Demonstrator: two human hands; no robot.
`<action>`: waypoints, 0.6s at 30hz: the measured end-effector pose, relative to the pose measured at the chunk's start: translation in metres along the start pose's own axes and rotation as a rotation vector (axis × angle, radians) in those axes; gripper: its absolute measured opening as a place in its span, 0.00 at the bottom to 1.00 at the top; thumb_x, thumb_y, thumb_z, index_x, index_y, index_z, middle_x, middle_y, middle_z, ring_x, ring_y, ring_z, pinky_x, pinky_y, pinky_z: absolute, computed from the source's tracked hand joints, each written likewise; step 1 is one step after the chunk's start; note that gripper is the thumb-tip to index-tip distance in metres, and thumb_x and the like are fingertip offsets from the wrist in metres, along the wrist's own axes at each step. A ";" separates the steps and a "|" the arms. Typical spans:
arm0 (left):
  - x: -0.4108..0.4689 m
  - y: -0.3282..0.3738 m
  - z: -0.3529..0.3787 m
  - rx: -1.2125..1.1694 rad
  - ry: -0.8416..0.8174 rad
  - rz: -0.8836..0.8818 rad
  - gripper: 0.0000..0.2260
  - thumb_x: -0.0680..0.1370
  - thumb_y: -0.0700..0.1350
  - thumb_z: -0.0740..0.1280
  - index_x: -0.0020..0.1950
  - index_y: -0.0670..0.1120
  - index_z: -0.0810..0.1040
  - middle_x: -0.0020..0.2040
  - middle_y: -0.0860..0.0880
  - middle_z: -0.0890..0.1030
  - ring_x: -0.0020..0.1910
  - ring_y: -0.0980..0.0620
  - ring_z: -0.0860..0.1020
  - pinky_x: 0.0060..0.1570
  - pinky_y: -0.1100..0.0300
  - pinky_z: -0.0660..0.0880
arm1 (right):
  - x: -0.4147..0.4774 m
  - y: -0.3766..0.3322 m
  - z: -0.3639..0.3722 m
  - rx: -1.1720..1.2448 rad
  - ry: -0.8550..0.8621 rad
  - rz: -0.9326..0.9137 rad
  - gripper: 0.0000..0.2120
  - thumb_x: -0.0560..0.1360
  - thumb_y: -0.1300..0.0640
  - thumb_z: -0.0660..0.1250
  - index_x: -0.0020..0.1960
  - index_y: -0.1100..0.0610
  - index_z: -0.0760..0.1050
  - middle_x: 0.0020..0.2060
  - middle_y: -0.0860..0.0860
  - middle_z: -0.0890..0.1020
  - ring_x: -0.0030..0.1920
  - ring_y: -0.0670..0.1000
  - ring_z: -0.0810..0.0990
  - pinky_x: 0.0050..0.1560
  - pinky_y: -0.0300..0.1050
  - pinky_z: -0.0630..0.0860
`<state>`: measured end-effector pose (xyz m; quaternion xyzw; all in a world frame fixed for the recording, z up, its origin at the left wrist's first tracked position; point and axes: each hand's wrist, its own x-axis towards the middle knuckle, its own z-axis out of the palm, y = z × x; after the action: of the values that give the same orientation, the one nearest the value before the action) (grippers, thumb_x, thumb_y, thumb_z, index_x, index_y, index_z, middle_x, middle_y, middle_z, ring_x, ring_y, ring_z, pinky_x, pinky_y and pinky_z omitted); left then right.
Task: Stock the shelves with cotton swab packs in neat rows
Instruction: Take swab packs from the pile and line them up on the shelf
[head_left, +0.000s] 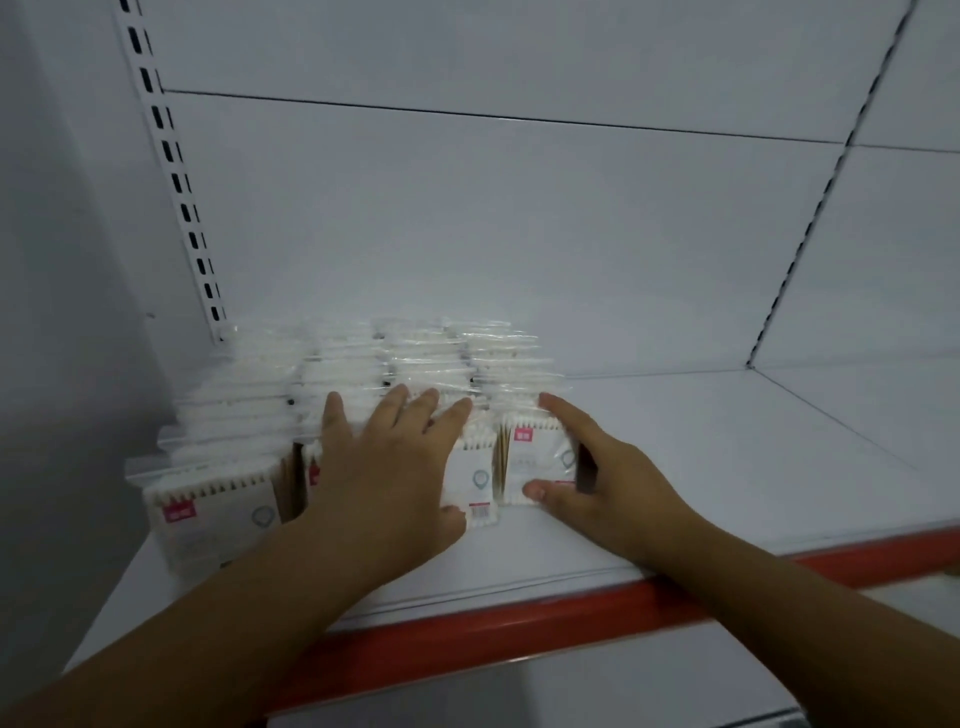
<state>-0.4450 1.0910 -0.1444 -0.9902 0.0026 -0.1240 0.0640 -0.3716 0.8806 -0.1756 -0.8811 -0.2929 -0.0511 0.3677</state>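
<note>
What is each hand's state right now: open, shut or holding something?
Left hand: open, fingers spread flat against the middle cotton swab packs.
Right hand: open, fingers beside the rightmost row, thumb on its front pack.

Nothing legible. Cotton swab packs (213, 519) had pink label patches (178, 512) at lower left and centre frame, characters too blurred to read. Barcode (481, 512) on one centre pack, digits unreadable.
</note>
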 end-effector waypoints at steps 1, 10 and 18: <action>0.001 0.001 -0.001 0.005 -0.012 -0.010 0.42 0.72 0.63 0.62 0.77 0.58 0.40 0.80 0.54 0.47 0.78 0.51 0.45 0.70 0.33 0.43 | 0.000 0.002 0.000 0.021 0.000 0.005 0.40 0.69 0.43 0.73 0.65 0.21 0.48 0.46 0.19 0.73 0.51 0.28 0.75 0.46 0.21 0.69; 0.011 0.023 -0.052 0.124 -0.092 -0.056 0.40 0.73 0.72 0.55 0.77 0.60 0.39 0.80 0.53 0.43 0.77 0.46 0.36 0.73 0.38 0.43 | -0.004 0.013 -0.049 0.266 0.108 -0.029 0.34 0.67 0.26 0.55 0.72 0.30 0.52 0.71 0.38 0.64 0.68 0.40 0.63 0.62 0.39 0.62; 0.153 0.240 -0.101 -0.200 -0.243 0.318 0.29 0.81 0.62 0.53 0.79 0.54 0.50 0.80 0.53 0.51 0.78 0.54 0.44 0.76 0.50 0.49 | -0.058 0.139 -0.260 -0.854 -0.145 0.015 0.34 0.77 0.36 0.55 0.78 0.45 0.47 0.78 0.51 0.44 0.77 0.52 0.43 0.75 0.51 0.45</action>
<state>-0.3188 0.8373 -0.0403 -0.9864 0.1634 0.0089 -0.0160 -0.3099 0.5991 -0.0905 -0.9576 -0.2640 -0.1029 -0.0511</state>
